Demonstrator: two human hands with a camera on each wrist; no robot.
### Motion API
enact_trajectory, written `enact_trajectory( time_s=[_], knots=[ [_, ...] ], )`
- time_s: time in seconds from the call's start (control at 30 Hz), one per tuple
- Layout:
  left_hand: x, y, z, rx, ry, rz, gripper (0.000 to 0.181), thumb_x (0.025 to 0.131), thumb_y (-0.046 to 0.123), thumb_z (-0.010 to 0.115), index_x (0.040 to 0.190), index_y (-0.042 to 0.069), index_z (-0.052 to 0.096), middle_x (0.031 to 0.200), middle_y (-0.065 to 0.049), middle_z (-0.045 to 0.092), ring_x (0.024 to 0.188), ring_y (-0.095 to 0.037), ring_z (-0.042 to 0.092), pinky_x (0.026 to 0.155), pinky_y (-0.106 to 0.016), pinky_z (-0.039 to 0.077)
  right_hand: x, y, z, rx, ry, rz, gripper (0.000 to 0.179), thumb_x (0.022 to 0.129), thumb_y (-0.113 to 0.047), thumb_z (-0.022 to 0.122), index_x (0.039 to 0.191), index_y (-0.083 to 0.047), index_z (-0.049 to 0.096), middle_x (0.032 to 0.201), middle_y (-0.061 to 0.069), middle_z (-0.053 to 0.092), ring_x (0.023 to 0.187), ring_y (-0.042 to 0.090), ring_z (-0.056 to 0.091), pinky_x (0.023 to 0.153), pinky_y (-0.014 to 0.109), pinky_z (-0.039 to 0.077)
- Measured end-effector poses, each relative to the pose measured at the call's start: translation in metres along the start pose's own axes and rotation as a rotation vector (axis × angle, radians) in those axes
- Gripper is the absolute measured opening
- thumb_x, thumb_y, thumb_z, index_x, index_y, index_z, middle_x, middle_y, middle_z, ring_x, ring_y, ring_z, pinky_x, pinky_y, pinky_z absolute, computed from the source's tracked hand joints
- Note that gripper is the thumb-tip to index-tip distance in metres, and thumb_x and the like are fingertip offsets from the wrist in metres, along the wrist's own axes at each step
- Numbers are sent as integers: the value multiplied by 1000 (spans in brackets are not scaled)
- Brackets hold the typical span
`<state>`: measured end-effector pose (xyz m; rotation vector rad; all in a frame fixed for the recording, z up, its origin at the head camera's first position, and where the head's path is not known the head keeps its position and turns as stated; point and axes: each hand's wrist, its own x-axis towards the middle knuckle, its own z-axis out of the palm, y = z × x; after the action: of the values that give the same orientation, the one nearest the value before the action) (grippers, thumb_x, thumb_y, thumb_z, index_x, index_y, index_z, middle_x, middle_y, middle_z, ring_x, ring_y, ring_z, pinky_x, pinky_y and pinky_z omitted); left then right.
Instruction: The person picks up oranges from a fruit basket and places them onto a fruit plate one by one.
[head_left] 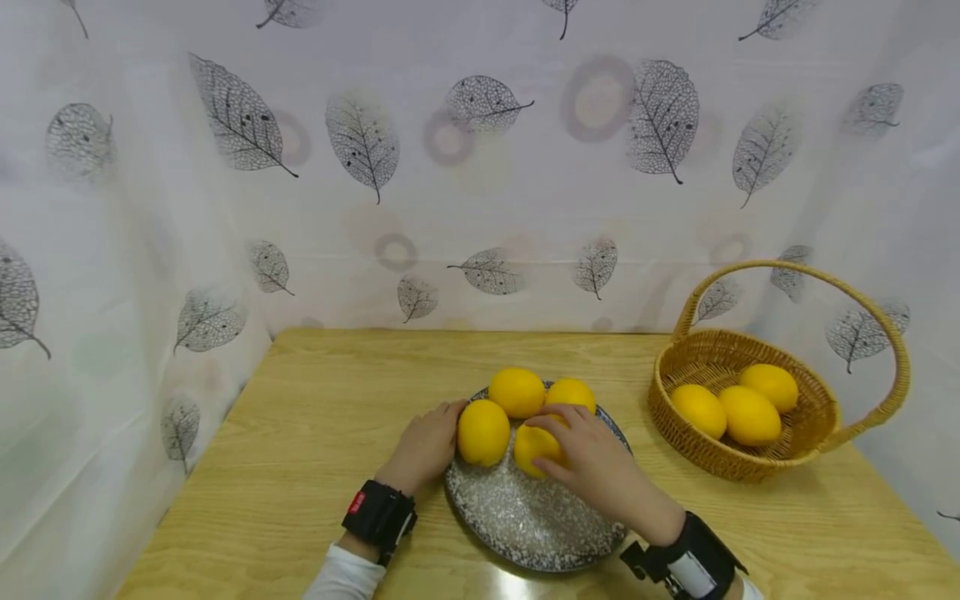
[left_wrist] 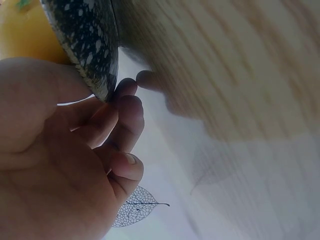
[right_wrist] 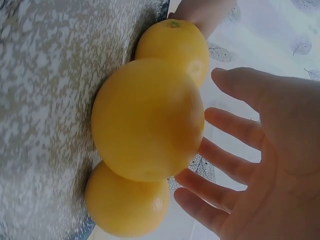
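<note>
Midway between the surface's [head_left: 322,408] side edges, your left grip [head_left: 422,447] pinches the plate [head_left: 536,521]; right grip [head_left: 600,467] spread beside one fruit [head_left: 531,454]; apparently arranging; next, probably withdraw.

On my feed I see four fruits [head_left: 517,393] on the far half of the plate [head_left: 536,529], and right of it a basket [head_left: 712,454] holding three more fruits [head_left: 753,416].
</note>
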<state>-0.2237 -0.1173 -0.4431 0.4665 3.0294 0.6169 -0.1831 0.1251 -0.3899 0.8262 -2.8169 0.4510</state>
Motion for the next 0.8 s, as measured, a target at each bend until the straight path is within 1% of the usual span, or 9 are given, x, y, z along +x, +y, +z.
enact_trajectory(
  time_s=[0.13,0.37,0.57,0.73,0.8],
  knots=[
    [1,-1,1,12,-1,-2,44,98,9,48,142,2,48,134,-20,61,122,-35,55,101,-60,47,0,4,-2,-13,19,-12,45,83,-36,72,124,-19,65,129,7,63,119,25,54,98,52,50],
    [2,-1,1,16,0,2,44,98,10,48,142,3,48,134,-20,61,121,-35,56,101,-60,46,2,11,-6,-15,8,-29,44,86,-34,69,124,-15,64,128,9,63,118,27,54,100,52,49],
    [1,0,0,19,-4,2,43,99,11,48,141,2,48,134,-20,60,122,-35,55,101,-60,46,4,19,-15,-50,14,-57,40,87,-32,69,122,-13,66,125,11,64,114,29,56,93,51,53],
    [0,0,0,20,-5,0,43,99,11,47,141,2,48,134,-20,60,122,-35,56,101,-60,47,5,32,-30,-101,-7,-22,41,87,-33,68,123,-14,65,126,13,63,110,30,58,84,48,56],
    [0,0,0,22,-6,-4,43,99,11,47,141,2,48,135,-20,60,122,-35,55,101,-59,47,6,40,-36,-120,-16,-5,42,87,-33,68,124,-13,64,128,14,62,110,31,58,83,49,56]
  ],
)
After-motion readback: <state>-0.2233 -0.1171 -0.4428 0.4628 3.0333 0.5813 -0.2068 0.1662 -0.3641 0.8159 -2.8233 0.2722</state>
